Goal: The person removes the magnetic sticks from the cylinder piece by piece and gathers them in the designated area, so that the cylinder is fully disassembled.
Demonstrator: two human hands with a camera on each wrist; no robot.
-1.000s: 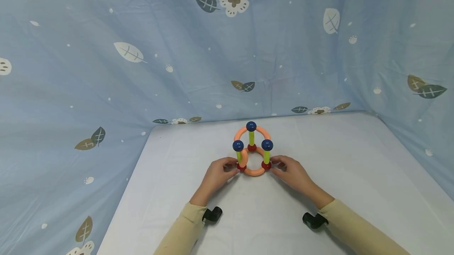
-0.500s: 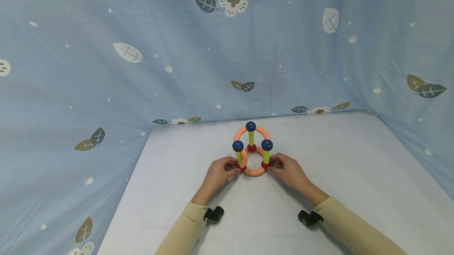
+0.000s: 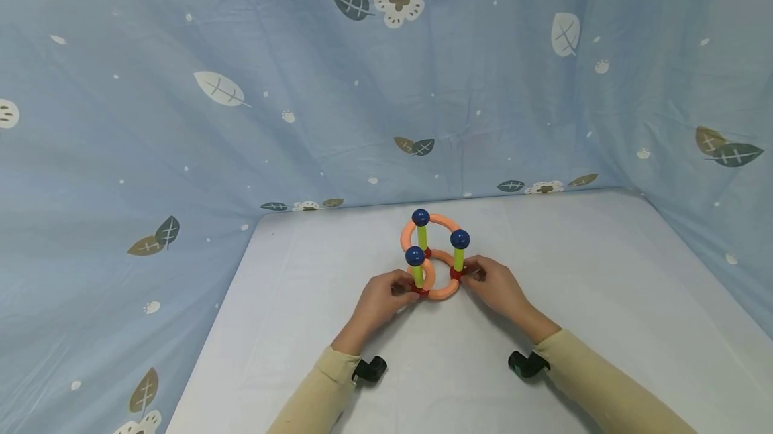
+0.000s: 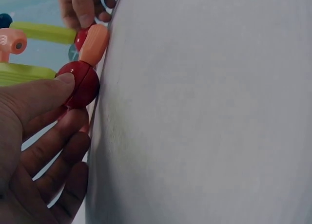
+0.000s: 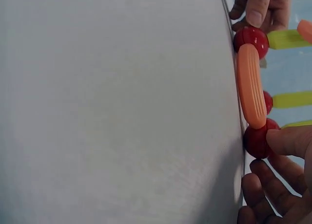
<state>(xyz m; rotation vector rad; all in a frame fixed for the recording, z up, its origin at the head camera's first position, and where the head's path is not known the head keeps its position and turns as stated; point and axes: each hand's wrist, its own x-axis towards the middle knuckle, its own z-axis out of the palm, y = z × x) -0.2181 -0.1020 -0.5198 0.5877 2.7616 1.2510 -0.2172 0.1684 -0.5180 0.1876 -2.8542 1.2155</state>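
Observation:
A magnetic ball-and-rod structure stands on the white table, with red balls below, upright yellow-green rods (image 3: 422,238) and blue balls (image 3: 460,239) on top. Orange curved rods (image 3: 443,292) form a ring at its base. More orange curved rods join at the top, and one (image 4: 17,40) shows a free end in the left wrist view. My left hand (image 3: 377,298) pinches the near-left red ball (image 4: 84,87) between thumb and fingers. On the other side, my right hand (image 3: 496,288) pinches the right red ball (image 5: 256,141). The back red ball is partly hidden.
White cloth covers the table (image 3: 266,327). A blue curtain (image 3: 302,85) with leaf and flower prints hangs behind it and along both sides. Each wrist wears a small black camera, such as the left one (image 3: 371,369).
The structure has turned counterclockwise as seen from above. Its near-left ball came right and nearer, and the right one went slightly back. My right hand closed in on its red ball.

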